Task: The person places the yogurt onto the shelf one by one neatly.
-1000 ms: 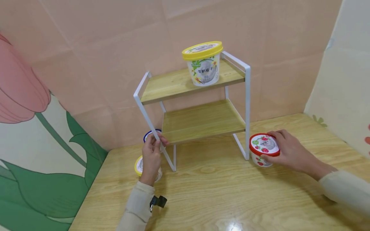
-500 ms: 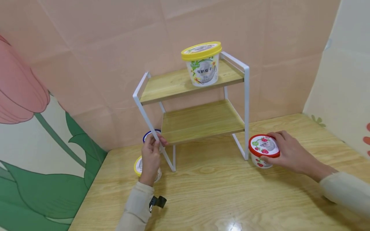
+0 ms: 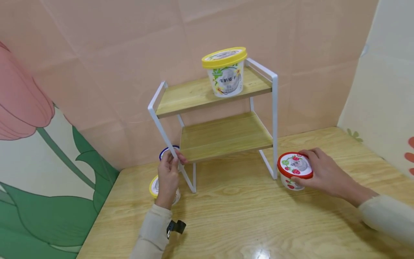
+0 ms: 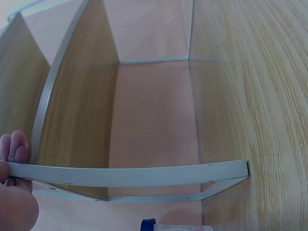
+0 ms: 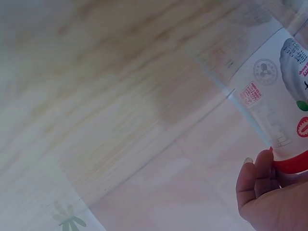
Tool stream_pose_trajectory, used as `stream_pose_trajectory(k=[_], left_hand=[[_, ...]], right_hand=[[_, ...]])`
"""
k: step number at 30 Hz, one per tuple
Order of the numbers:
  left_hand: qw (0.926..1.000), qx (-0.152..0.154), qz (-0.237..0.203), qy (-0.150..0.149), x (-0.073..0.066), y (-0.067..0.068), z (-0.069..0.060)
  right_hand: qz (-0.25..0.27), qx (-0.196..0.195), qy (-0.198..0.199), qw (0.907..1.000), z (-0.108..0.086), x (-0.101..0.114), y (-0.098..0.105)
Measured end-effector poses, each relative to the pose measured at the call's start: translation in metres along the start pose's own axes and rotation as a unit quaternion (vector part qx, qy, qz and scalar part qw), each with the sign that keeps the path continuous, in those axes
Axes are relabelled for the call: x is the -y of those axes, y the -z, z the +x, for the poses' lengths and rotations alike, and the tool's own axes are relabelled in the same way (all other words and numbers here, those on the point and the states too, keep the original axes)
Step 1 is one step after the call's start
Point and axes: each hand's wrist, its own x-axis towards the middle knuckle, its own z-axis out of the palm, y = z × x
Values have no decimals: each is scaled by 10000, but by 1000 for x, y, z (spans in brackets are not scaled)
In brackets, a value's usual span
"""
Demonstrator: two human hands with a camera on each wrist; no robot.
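Observation:
A two-tier shelf rack point(image 3: 223, 135) with wooden boards and white metal legs stands on the table. My left hand point(image 3: 168, 178) grips its front left leg point(image 4: 139, 176) by the lower board. My right hand point(image 3: 326, 176) holds a white tub with a red lid point(image 3: 295, 165) and berry print, just right of the rack. In the right wrist view, fingers curl at the tub's red rim point(image 5: 291, 163). The tub looks upright, at or just above the table; I cannot tell which. A yellow-lidded tub point(image 3: 228, 73) stands on the top board, right of its middle.
Left of the rack, a second yellow-lidded tub point(image 3: 153, 187) and a blue-lidded tub point(image 3: 164, 151) stand on the wooden table point(image 3: 226, 223), partly hidden by my left hand. A pink backdrop point(image 3: 113, 72) rises behind. A black clip-like object point(image 3: 176, 226) sits by my left sleeve.
The red-lidded tub and my right hand have shifted slightly toward me. My left hand keeps its grip on the leg. The head view has drifted a little.

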Motion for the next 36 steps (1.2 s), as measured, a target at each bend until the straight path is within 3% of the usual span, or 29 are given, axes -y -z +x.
stream_pose_trajectory(k=[19, 36], left_hand=[[9999, 8, 107, -23, 0, -1, -1], [10000, 10, 61, -33, 0, -2, 0]], right_hand=[[-41, 83, -94, 9999, -7, 9, 2], [-77, -136, -60, 9999, -16, 21, 0]])
